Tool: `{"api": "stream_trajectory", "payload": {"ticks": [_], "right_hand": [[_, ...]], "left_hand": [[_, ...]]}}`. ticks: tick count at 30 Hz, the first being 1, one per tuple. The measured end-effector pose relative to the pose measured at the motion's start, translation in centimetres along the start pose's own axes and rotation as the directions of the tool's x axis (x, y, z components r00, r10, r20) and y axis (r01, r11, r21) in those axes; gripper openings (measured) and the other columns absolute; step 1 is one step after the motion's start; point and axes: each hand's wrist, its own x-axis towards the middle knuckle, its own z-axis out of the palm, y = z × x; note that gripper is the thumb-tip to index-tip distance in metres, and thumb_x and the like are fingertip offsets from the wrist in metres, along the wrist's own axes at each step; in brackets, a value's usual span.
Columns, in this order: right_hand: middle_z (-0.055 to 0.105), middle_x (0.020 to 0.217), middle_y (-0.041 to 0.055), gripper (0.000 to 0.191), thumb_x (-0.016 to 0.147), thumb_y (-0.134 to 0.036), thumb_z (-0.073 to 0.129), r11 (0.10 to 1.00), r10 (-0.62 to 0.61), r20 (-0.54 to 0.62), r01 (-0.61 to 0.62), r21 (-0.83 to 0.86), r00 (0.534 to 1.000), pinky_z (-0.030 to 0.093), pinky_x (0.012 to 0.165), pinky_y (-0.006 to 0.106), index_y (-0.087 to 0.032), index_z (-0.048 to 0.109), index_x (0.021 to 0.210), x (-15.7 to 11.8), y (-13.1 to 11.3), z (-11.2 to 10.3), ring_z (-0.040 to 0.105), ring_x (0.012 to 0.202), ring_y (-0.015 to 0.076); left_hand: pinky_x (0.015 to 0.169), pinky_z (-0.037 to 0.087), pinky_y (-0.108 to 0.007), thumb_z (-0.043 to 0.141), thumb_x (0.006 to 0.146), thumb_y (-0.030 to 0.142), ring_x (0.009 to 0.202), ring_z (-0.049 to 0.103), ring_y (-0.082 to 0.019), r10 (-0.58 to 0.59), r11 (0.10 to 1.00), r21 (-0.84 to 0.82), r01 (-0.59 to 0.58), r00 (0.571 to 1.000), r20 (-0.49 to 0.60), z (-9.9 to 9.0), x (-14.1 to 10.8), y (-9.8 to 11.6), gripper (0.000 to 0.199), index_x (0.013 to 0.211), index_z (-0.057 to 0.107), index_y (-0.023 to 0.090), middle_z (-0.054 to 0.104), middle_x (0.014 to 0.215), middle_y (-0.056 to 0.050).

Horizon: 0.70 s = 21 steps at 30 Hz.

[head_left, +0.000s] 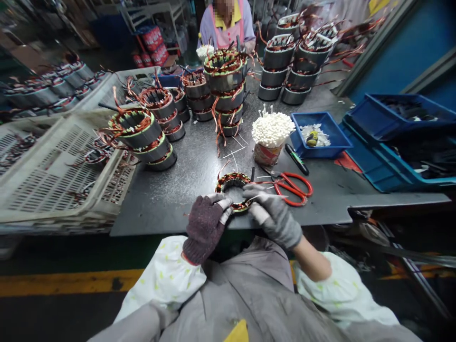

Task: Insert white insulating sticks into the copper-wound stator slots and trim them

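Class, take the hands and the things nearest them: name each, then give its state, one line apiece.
Left hand: gloved, touching the wound ring
Right hand: gloved, at the ring's right side
Wound ring: lying flat, coils exposed
Red-handled scissors: lying down, handles spread, blades hard to make out
Cup: upright, packed with white sticks
Pen-like tool: lying slanted
Blue tray: open-topped, holding white pieces and a yellow item

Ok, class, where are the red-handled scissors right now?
In the head view, the red-handled scissors lie right of centre on the dark tabletop, between the gloved right hand and the green-and-black marker.
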Motion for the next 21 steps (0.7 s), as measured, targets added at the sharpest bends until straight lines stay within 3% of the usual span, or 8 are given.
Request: {"api": "stream_trajectory", "payload": {"ticks": [4, 7, 10, 13, 15, 17, 19, 21], "right_hand": [[0.073, 0.117, 0.0114, 0.021, 0.094, -0.031, 0.056, 0.977, -0.017, 0.068, 0.031, -0.211, 0.998, 0.054, 0.097, 0.042, -0.021, 0.074, 0.093, 0.5, 0.6, 1.2, 0.068, 0.107, 0.0259], [0.074, 0.106, 0.0081, 0.020, 0.092, -0.028, 0.054, 0.990, -0.072, 0.194, 0.094, -0.105, 0.978, 0.053, 0.097, 0.042, -0.020, 0.071, 0.084, 2.7, 1.7, 0.5, 0.067, 0.103, 0.0239], [0.073, 0.095, 0.0045, 0.019, 0.093, -0.029, 0.054, 0.989, -0.119, 0.380, 0.076, 0.128, 0.917, 0.054, 0.092, 0.038, -0.019, 0.069, 0.088, 5.1, 3.2, -0.5, 0.067, 0.096, 0.0204], [0.071, 0.090, 0.0025, 0.023, 0.092, -0.033, 0.058, 0.957, -0.119, 0.483, -0.030, 0.289, 0.868, 0.055, 0.080, 0.033, -0.018, 0.068, 0.105, 6.9, 4.3, -0.9, 0.067, 0.085, 0.0171], [0.072, 0.095, 0.0037, 0.023, 0.092, -0.034, 0.059, 0.949, -0.150, 0.523, -0.026, 0.314, 0.839, 0.055, 0.080, 0.032, -0.017, 0.068, 0.104, 7.4, 4.6, -1.0, 0.066, 0.084, 0.0164], [0.072, 0.105, 0.0058, 0.020, 0.092, -0.036, 0.062, 0.957, -0.183, 0.465, 0.049, 0.284, 0.866, 0.055, 0.084, 0.034, -0.018, 0.071, 0.098, 6.8, 4.5, -1.3, 0.067, 0.091, 0.0177], [0.071, 0.103, 0.0061, 0.018, 0.091, -0.037, 0.065, 0.973, -0.185, 0.247, 0.142, 0.185, 0.951, 0.055, 0.083, 0.034, -0.020, 0.072, 0.090, 5.0, 4.2, -1.8, 0.067, 0.092, 0.0189], [0.069, 0.091, 0.0056, 0.018, 0.092, -0.038, 0.066, 0.983, -0.182, 0.025, 0.181, 0.031, 0.983, 0.056, 0.077, 0.034, -0.022, 0.075, 0.088, 2.8, 3.7, -2.1, 0.065, 0.084, 0.0192]], "left_hand": [[0.085, 0.053, -0.039, 0.056, 0.098, 0.027, 0.100, 0.063, -0.023, 0.122, 0.992, -0.045, -0.117, 0.979, 0.160, -1.1, 1.8, -1.3, 0.018, 0.106, 0.072, 0.022, 0.072, 0.103, -0.008], [0.083, 0.052, -0.037, 0.056, 0.098, 0.028, 0.097, 0.064, -0.021, 0.351, 0.936, -0.122, -0.330, 0.898, 0.265, -1.3, 3.7, -2.4, 0.018, 0.104, 0.073, 0.023, 0.073, 0.103, -0.007], [0.086, 0.051, -0.036, 0.058, 0.097, 0.031, 0.094, 0.066, -0.019, 0.555, 0.832, -0.158, -0.532, 0.801, 0.223, -0.9, 4.9, -3.4, 0.018, 0.107, 0.072, 0.024, 0.074, 0.103, -0.005], [0.086, 0.050, -0.036, 0.059, 0.096, 0.033, 0.096, 0.066, -0.019, 0.654, 0.756, -0.113, -0.645, 0.748, 0.114, -0.1, 4.7, -4.0, 0.020, 0.110, 0.071, 0.024, 0.075, 0.105, -0.004], [0.086, 0.049, -0.036, 0.060, 0.095, 0.032, 0.102, 0.066, -0.020, 0.639, 0.769, -0.071, -0.635, 0.767, 0.061, 0.2, 4.0, -3.9, 0.021, 0.112, 0.070, 0.024, 0.075, 0.107, -0.005], [0.093, 0.047, -0.040, 0.061, 0.094, 0.030, 0.110, 0.064, -0.023, 0.570, 0.822, -0.022, -0.570, 0.821, 0.037, 0.2, 3.1, -3.4, 0.021, 0.112, 0.070, 0.025, 0.075, 0.109, -0.004], [0.107, 0.041, -0.049, 0.062, 0.094, 0.028, 0.120, 0.061, -0.027, 0.464, 0.885, 0.021, -0.465, 0.885, 0.043, 0.2, 2.1, -2.6, 0.022, 0.113, 0.070, 0.025, 0.074, 0.114, -0.004], [0.116, 0.033, -0.055, 0.060, 0.095, 0.026, 0.127, 0.058, -0.028, 0.369, 0.927, 0.044, -0.372, 0.927, 0.068, 0.3, 1.2, -1.9, 0.024, 0.117, 0.069, 0.024, 0.074, 0.118, -0.005]]}}
